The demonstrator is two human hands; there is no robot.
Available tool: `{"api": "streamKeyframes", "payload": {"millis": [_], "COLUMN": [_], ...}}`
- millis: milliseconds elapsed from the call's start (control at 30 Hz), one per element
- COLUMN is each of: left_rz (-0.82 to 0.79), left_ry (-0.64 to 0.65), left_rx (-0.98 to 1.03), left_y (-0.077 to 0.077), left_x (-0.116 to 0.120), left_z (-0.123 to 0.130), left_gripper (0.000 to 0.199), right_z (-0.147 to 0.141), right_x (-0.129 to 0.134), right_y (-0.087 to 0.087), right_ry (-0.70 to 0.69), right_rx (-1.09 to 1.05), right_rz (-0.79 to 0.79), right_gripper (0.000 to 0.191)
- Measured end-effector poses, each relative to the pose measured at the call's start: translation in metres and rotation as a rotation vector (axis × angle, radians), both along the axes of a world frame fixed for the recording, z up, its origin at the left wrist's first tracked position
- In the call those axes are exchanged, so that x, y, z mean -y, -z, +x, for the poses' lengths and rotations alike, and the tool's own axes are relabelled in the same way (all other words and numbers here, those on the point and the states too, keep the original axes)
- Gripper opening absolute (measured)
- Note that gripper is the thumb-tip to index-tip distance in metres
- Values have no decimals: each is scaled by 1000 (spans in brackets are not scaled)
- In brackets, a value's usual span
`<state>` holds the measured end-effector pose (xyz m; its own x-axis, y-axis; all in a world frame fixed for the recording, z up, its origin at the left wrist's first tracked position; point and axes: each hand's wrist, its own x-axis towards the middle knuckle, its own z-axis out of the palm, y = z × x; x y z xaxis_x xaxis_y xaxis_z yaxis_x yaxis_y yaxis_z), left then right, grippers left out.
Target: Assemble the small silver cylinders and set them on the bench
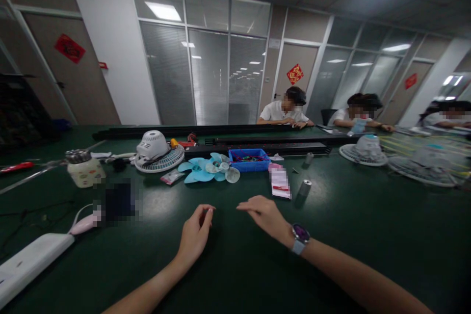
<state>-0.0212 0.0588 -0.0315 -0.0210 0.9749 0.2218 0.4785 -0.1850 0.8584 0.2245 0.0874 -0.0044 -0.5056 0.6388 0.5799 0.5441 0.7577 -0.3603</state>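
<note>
Over the dark green table, my left hand is held with its fingers loosely curved and the thumb a little apart from them. Facing it across a small gap is my right hand, fingers stretched to the left, a watch on the wrist. I see nothing in either hand. Beyond the left hand lie light blue fan blades with a translucent blade part. A metal cylinder and a pink and white packet are nearest the right hand.
A blue bin holds small coloured pieces. Behind are a white fan head and long black rails. To the left stand a jar and a white power strip. A person sits across the table, others farther right.
</note>
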Motion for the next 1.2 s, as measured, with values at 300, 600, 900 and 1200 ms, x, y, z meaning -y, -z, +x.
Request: {"api": "streamKeyframes", "payload": {"millis": [300, 600, 900, 1200], "left_rz": [-37, -43, -27, -21], "left_ry": [20, 13, 24, 59], "left_rx": [-24, -33, -41, -41], "left_y": [-5, -5, -1, 0], "left_x": [1, 2, 0, 1], "left_z": [3, 2, 2, 3], "left_gripper": [43, 44, 41, 37], "right_z": [171, 188, 190, 189], "right_x": [-46, -56, -60, -59], "right_y": [-10, 7, 14, 28], "right_ry": [687, 715, 712, 786], "right_rx": [-105, -74, -85, -19], "right_rz": [187, 145, 167, 267], "right_gripper": [29, 29, 32, 36]}}
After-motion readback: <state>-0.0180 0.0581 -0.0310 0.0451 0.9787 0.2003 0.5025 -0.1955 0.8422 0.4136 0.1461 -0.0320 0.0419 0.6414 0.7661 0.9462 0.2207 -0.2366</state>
